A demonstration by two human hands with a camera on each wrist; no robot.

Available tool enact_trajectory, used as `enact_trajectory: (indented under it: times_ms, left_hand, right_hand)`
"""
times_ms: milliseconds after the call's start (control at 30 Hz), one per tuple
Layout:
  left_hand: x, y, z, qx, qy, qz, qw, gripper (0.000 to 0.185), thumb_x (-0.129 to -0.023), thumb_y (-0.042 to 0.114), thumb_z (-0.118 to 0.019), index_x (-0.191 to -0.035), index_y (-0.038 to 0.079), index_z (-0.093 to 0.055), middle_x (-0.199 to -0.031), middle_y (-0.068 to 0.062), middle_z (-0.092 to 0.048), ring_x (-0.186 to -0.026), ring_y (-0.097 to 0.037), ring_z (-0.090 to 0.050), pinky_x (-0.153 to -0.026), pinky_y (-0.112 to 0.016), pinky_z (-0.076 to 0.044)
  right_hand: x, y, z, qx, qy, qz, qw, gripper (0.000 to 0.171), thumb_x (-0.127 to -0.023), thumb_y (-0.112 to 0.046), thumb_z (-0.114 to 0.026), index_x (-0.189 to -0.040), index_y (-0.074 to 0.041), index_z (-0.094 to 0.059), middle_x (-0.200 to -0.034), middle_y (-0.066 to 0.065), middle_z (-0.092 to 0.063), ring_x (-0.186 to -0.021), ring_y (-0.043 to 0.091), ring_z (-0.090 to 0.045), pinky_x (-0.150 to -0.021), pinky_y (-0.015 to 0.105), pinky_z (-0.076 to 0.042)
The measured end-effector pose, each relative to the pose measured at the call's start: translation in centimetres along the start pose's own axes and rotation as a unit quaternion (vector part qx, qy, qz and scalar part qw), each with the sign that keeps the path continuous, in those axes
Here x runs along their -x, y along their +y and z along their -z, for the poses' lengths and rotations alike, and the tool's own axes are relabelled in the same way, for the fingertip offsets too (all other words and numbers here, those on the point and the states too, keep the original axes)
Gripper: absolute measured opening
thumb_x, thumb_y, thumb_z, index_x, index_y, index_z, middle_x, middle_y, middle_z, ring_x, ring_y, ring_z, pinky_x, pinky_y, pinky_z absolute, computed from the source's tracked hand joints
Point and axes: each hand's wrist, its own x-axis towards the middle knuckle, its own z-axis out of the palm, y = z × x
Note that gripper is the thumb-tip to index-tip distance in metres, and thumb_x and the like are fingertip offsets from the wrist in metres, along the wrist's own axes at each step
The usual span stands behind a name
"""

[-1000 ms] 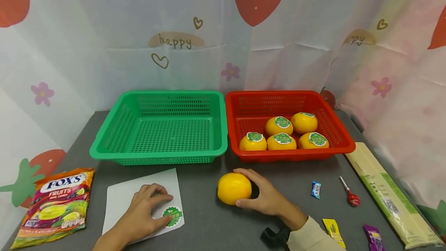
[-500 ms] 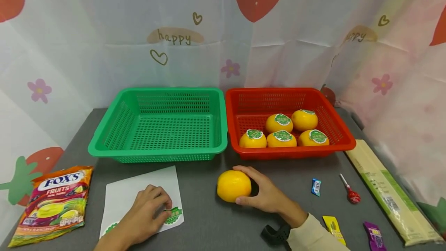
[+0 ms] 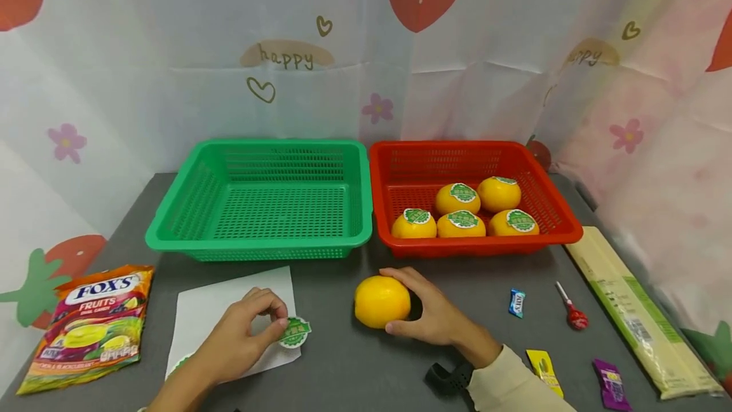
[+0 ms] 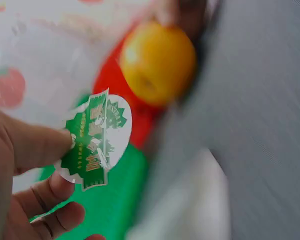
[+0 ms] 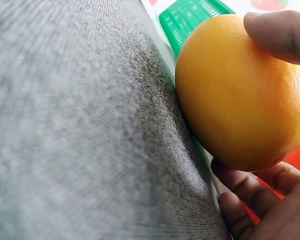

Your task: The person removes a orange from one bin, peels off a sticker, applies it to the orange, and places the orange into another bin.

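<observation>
Sticker (image 3: 294,332) handling is governed by the pinch: the green-and-white label is held at its edge between thumb and forefinger of the left hand (image 3: 237,339), fingers curled, with most of the label hanging free past the fingertips. In the left wrist view the sticker (image 4: 95,140) is seen lifted, its printed face turned toward the camera. It is positioned just off the 3 o'clock edge of the white backing sheet (image 3: 200,310), and at 9 o'clock of the orange (image 3: 382,301).

The orange is steadied on the grey table (image 3: 343,367) by the right hand (image 3: 434,316), thumb and fingers curled round its far side; in the right wrist view the fingers (image 5: 277,32) are seen on the peel.

For a clean result, the pinch should be kept at the rim so that the adhesive is touched as little as possible. The label is best centred over the top of the fruit, laid down from one edge and smoothed outward. The orange should be kept from rolling throughout.

At 12 o'clock stand the green basket (image 3: 171,234) and the red basket (image 3: 549,208), the latter holding five labelled oranges (image 3: 462,224). A candy bag (image 3: 91,326) lies at 9 o'clock.
</observation>
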Motion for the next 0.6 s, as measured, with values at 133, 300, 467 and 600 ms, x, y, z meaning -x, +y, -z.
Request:
enact_trajectory:
  times_ms: [133,300,467,600]
  left_hand:
    - [-2.8,2.4,-0.7,0.039,-0.023,0.024,0.9987,0.016,-0.091,0.006,-0.067,-0.091,0.021,-0.062,-0.084,0.012,-0.056,-0.079,-0.01,-0.052,-0.069,-0.032,-0.045]
    - [-6.2,4.2,-2.8,0.063,-0.076,0.04,0.9943,0.009,-0.091,0.008,-0.068,-0.09,0.017,-0.065,-0.085,0.009,-0.057,-0.079,-0.012,-0.052,-0.071,-0.036,-0.048]
    - [-8.7,4.8,-5.1,0.078,-0.099,0.031,0.9916,0.004,-0.091,0.012,-0.067,-0.088,0.013,-0.067,-0.082,0.009,-0.057,-0.078,-0.016,-0.049,-0.07,-0.037,-0.047]
    - [-9.8,5.0,-6.4,0.087,-0.1,0.032,0.9907,0.004,-0.09,0.013,-0.069,-0.086,0.013,-0.068,-0.078,0.008,-0.054,-0.074,-0.019,-0.047,-0.066,-0.031,-0.042]
  right_hand:
    - [0.1,-0.6,0.0,0.003,0.0,0.0,1.0,0.074,-0.075,-0.007,-0.08,-0.14,-0.002,-0.046,-0.124,0.007,-0.052,-0.105,0.019,-0.052,-0.093,0.048,-0.041]
    - [0.2,1.2,-0.4,0.013,0.004,0.009,1.0,0.077,-0.076,-0.012,-0.082,-0.143,-0.008,-0.044,-0.125,0.004,-0.052,-0.104,0.019,-0.053,-0.092,0.043,-0.043]
    - [0.2,3.3,-0.6,0.018,0.0,0.026,1.0,0.078,-0.078,-0.019,-0.082,-0.145,-0.009,-0.041,-0.125,-0.002,-0.051,-0.104,0.017,-0.053,-0.092,0.038,-0.044]
    - [0.2,3.7,-0.3,0.01,-0.008,0.038,0.999,0.078,-0.081,-0.024,-0.08,-0.146,-0.007,-0.04,-0.127,-0.001,-0.051,-0.105,0.018,-0.053,-0.09,0.038,-0.045]
